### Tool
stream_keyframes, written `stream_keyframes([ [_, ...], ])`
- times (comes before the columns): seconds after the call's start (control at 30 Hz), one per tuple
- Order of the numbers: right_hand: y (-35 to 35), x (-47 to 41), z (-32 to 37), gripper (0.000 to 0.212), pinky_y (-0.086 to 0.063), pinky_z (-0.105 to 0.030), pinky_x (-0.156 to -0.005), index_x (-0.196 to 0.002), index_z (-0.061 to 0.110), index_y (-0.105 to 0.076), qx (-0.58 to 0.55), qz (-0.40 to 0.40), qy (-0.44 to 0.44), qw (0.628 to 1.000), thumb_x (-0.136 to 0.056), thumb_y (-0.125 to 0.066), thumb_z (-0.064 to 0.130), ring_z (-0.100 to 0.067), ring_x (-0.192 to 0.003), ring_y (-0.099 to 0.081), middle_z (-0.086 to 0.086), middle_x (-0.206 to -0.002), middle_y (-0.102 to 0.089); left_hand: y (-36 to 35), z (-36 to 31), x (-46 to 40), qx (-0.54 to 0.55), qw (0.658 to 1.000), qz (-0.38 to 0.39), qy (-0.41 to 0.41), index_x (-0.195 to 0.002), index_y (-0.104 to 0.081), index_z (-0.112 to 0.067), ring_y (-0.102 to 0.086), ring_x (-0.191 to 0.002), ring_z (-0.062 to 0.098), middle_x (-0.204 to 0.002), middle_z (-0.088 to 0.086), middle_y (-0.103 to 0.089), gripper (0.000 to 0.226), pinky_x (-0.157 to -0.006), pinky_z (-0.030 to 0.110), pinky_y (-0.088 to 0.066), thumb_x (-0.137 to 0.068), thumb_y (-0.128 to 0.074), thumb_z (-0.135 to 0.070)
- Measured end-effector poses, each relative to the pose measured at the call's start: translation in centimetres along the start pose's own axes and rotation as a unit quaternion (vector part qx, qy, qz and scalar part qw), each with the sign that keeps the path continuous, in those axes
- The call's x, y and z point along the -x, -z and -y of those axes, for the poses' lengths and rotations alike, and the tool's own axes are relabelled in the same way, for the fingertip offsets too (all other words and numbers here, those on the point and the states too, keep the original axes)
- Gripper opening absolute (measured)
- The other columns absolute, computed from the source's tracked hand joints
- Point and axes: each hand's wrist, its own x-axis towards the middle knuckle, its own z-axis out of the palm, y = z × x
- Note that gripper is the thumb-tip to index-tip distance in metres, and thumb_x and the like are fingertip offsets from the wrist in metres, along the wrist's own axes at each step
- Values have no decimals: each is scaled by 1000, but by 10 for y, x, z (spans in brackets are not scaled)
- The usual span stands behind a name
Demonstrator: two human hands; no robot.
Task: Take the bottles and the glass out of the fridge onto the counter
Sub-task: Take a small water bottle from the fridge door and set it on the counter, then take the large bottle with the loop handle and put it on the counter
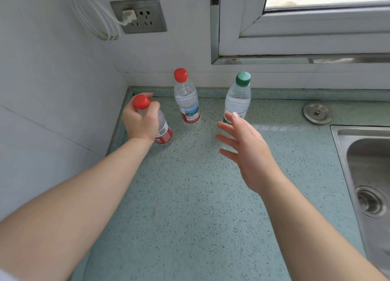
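Note:
Three clear plastic water bottles stand on the speckled green counter (190,196). My left hand (141,120) is closed around the neck and shoulder of a red-capped bottle (163,132) near the left wall. A second red-capped bottle (186,99) stands upright behind it, by the back wall. A green-capped bottle (238,97) stands to the right. My right hand (247,151) hovers just in front of the green-capped bottle with fingers spread, holding nothing and hiding the bottle's base. No glass and no fridge are in view.
A steel sink (367,175) is set into the counter at the right, with a round metal cap (317,112) behind it. A wall socket (139,15) with a white plug and looped cable sits above the corner. A window frame (295,48) runs over the back wall.

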Motion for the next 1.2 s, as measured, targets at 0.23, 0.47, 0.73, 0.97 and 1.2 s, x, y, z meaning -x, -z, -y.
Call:
stream_keyframes([
  [0.23,2,15,1,42,-54,-38,-101,-141,36,-58,3,-4,9,1000,-104,-50,54,-12,-120,-67,12,-133,-69,5,2,0,-28,999,8,-27,-96,-69,-22,-66,-89,11,-89,-9,-70,20,-90,30,-52,-78,-73,-31],
  [0.47,9,43,10,31,-54,-42,-104,-128,40,-63,-11,-32,26,999,-104,-51,56,-13,-119,-68,12,-132,-70,13,-25,8,0,999,0,-47,-122,-52,-20,-64,-110,12,-125,3,-66,54,-92,16,-48,-81,-77,-45],
  [0.73,34,105,17,37,-55,-44,-103,-132,35,-63,-48,-96,44,993,-104,-50,55,-15,-117,-69,10,-128,-70,36,-97,62,71,993,43,-78,-102,-62,-29,-62,-95,19,-101,-9,-63,23,-91,39,-53,-85,-61,-43],
  [0.97,103,181,15,47,-54,-49,-106,-140,29,-60,-95,-188,64,976,-104,-48,57,-18,-117,-69,6,-131,-70,32,-154,175,63,946,312,70,-115,-67,-19,-70,-114,22,-120,2,-74,46,-97,40,-53,-94,-48,-55],
  [1.2,211,309,4,38,-54,-50,-104,-125,30,-66,-107,-278,109,948,-104,-49,56,-23,-118,-69,3,-127,-71,-5,-217,325,66,895,436,69,-118,-69,-17,-70,-111,23,-119,4,-75,49,-95,42,-53,-100,-43,-55],
])
